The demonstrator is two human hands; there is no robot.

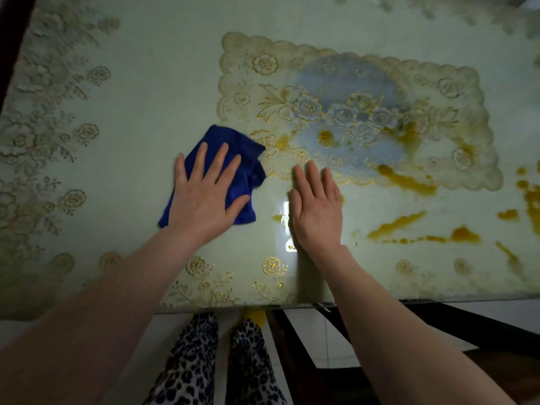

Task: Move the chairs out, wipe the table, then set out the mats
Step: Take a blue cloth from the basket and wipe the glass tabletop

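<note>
Left hand (204, 197) lay flat, fingers spread, pressing a blue cloth (230, 159) onto the glossy worktop (140, 92); nothing was pinched, the grip was open palm-down. Right hand (317, 209) was also flat and open, empty, fingertips touching the near edge of a lace mat (455, 83). The mat lay just ahead and to the right of both hands. Orange spills (406, 179) sat right of the right hand, on the mat's near edge and on the bare surface beside it. Risks, as judged: cloth would smear orange wider rather than lift it; bare right palm could pick up stain; a sweep could drag the mat and spread stain under it; wet glossy surface could let the bracing hand slip
</note>
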